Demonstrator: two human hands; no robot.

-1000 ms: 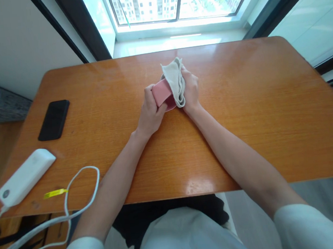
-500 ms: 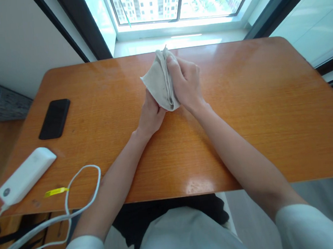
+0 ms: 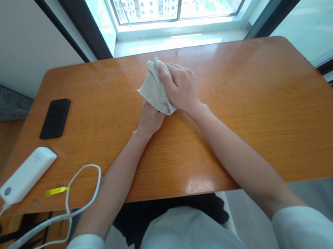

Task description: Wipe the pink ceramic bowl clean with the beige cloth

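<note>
One wooden table (image 3: 241,104) fills your view, and everything else is placed against it. Largest to smallest:

Window ledge (image 3: 172,42): beyond the table's far edge, in bright daylight.

Your right hand (image 3: 180,87): above the table's middle, toward its far edge. Fingers curled and clenched around a beige cloth (image 3: 153,90), knuckles up, thumb pressing into the fabric.

Your left hand (image 3: 149,118): just nearer you than the right, on the same middle stretch of the table. The cloth hangs over its fingers and hides them, so you cannot tell how far they are closed or what they grip; only the back of the hand and the wrist show.

Cloth: bunched between the two hands, raised off the table top, one corner sticking up toward the far edge.

White power bank (image 3: 27,174): at the table's left near corner, with a white cable (image 3: 81,189) looping off the near edge.

Black phone (image 3: 54,118): flat on the table's left side, farther from you than the power bank.

Yellow tag (image 3: 56,190): on the table's near edge, beside the cable.
</note>
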